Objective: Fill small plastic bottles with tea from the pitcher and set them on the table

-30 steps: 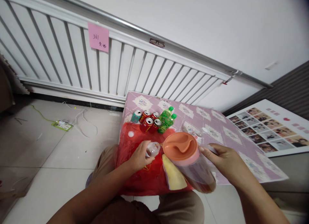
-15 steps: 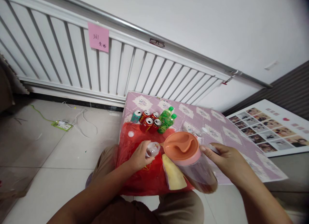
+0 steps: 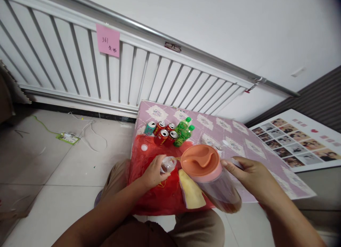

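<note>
My left hand is wrapped round a clear plastic bottle with its mouth uncapped. My right hand grips the handle of a clear pitcher with an orange lid. The pitcher is tilted to the left, its spout close beside the bottle's mouth, and brown liquid shows at the spout. More brown liquid lies in the pitcher's lower end. Below the lid a folded yellow cloth rests on a red plastic sheet. A small white cap lies on the sheet.
Several drink cans and two green-capped bottles stand together beyond my hands on the table with a patterned purple cover. Behind is a white radiator. A photo board leans at right; a power strip lies on the floor.
Both hands keep almost the same positions, bottle and pitcher still held. The pitcher's lower end has shifted very slightly to the right.
</note>
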Motion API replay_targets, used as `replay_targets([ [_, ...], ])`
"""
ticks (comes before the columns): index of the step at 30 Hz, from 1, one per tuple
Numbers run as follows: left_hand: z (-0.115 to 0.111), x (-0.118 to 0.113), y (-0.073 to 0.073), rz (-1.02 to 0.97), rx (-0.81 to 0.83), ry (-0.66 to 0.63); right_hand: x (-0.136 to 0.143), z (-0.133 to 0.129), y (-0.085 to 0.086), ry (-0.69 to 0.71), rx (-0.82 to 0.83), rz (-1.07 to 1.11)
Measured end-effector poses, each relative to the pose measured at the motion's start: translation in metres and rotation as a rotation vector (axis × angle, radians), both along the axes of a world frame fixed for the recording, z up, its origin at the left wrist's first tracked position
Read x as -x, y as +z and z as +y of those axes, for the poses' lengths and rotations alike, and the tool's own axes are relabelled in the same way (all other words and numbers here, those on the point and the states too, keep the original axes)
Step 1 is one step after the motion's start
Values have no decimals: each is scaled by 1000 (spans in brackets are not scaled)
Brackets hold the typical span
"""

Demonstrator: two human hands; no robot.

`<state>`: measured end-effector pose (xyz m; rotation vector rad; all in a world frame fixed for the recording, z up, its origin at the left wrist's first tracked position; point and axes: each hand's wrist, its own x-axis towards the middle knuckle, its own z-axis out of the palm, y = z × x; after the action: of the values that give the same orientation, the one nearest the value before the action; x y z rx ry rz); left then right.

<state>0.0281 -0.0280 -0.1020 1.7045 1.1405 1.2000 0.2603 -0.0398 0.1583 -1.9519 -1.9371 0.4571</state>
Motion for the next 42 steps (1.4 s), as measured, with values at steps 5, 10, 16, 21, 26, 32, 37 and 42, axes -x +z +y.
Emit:
replay_targets([
  [5, -1, 0, 0, -1, -2, -7, 3, -2, 3, -6, -19, -10],
  [10, 0, 0, -2, 3, -2, -6, 8, -5, 9, -19, 7, 2],
  [16, 0, 1, -2, 2, 2, -8, 9, -6, 10, -22, 28, -4],
  [21, 0, 2, -2, -5, 9, -8, 4, -5, 4, -43, -19, 12],
  [26, 1, 3, -3, -18, 10, -11, 1, -3, 5, -29, 14, -8],
  [32, 1, 3, -4, -23, 12, -7, 5, -5, 9, -29, 17, -17],
  [37, 1, 4, -3, -5, -1, -7, 4, -4, 8, -45, 31, -4],
  [42, 1, 5, -5, -20, 10, -11, -4, -3, 2, -40, 23, -23],
])
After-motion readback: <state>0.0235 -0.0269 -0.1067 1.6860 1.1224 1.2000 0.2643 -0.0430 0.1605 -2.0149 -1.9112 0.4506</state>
